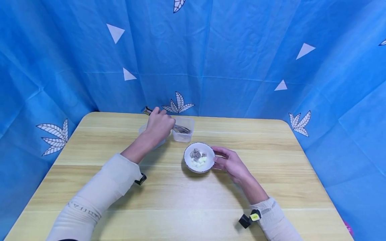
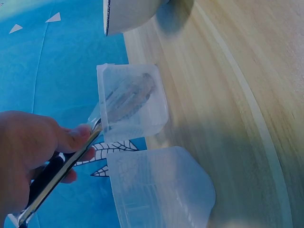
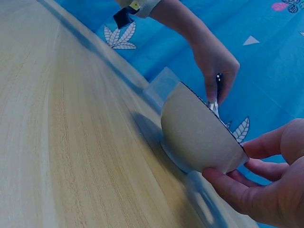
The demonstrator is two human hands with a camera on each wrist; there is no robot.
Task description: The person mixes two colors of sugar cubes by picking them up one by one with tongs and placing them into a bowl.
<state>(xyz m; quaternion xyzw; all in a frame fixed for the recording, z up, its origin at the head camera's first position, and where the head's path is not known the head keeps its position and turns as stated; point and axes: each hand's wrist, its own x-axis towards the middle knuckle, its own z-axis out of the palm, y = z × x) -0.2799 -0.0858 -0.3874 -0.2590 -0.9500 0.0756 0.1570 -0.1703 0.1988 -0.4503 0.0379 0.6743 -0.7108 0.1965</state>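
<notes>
My left hand [image 1: 159, 124] grips metal tongs [image 2: 57, 179] with black on the handle. The tongs' slotted end reaches into a small clear plastic container [image 2: 159, 111] near the back of the table. In the left wrist view, a second clear container [image 2: 164, 190] stands beside it, partly hidden by my left hand in the head view. My right hand [image 1: 231, 164] holds a white bowl [image 3: 194, 128] with a dark patterned rim, thumb and fingers on its right side. Brownish-grey chunks [image 1: 196, 154] and pale white pieces [image 1: 199, 162] lie in the bowl.
The light wooden table [image 1: 193, 207] has rounded back corners. Behind it and at both sides hangs a blue curtain [image 1: 241, 50] with white leaf and triangle prints. Black devices [image 1: 245, 221] sit at both wrists.
</notes>
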